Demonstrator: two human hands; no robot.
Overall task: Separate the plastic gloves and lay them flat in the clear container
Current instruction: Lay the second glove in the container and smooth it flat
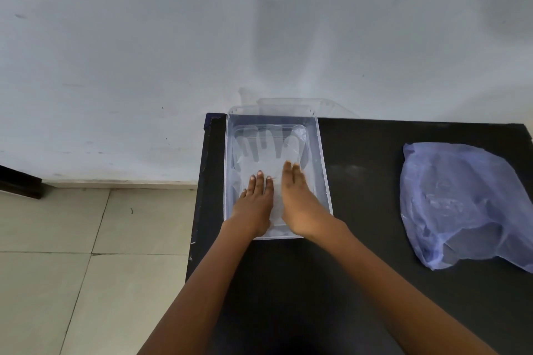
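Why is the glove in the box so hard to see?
In the head view, the plastic glove is see-through, pale against the clear container; both hands cover its lower part, and soft, even light gives little shadow or glare.

Clear plastic gloves [266,153] flat (fingers toward the wall) inside the rectangular clear container [321,158] on the table.

One head-worn camera looks steeply down, close over the table [375,239].

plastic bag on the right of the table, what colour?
Translucent pale blue-violet plastic bag, crumpled on the black table; head view.
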